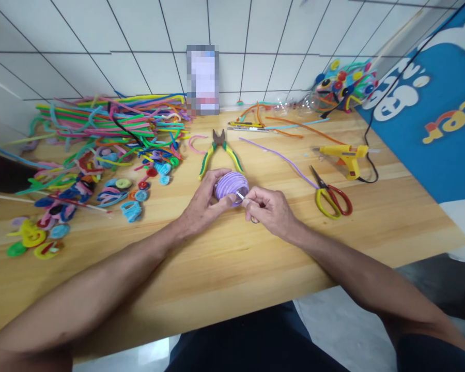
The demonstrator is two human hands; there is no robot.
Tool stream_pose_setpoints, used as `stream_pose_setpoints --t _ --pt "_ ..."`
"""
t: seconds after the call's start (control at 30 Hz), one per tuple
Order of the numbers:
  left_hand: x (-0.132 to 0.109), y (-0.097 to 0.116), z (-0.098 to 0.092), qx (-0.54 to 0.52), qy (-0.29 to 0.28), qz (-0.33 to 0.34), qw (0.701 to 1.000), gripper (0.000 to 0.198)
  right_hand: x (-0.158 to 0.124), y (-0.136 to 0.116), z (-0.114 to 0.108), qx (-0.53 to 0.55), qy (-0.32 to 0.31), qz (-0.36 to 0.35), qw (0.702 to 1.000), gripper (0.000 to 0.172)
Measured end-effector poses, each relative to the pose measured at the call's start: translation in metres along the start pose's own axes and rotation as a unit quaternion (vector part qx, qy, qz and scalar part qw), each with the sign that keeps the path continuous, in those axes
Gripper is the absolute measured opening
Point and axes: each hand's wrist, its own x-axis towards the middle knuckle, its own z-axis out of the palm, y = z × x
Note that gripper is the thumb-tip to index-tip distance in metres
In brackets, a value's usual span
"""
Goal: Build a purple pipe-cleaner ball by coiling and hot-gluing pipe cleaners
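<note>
A round purple ball wound from pipe cleaner [232, 185] is in my left hand [205, 201], its fingers curled around the far side and the thumb along the near edge. On the side facing my right hand, the ball has an opening with a darker inside. My right hand [269, 209] pinches a small, thin, silvery tool [241, 196] whose tip touches this opening. Most of the tool is hidden by the fingers, so its kind is unclear. Just beyond the ball lie pliers [218, 142] with green and yellow handles, jaws pointing away from me.
Scissors [327, 199] and a yellow glue gun [344, 155] lie right, near a loose purple pipe cleaner [282, 159]. Pipe cleaners [112, 119] and coiled pieces [132, 211] cover the left. A phone [203, 80] leans on the tiled wall; a colourful decorated bottle [343, 85] lies back right.
</note>
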Motion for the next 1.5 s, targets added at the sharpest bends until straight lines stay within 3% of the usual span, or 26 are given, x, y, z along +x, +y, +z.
stream_pose_setpoints --t 1.5 --pt "0.0013 0.0046 0.0015 -0.032 0.006 -0.005 0.999 0.058 -0.0023 0.0026 0.0025 -0.032 -0.006 -0.018 0.999 0.017"
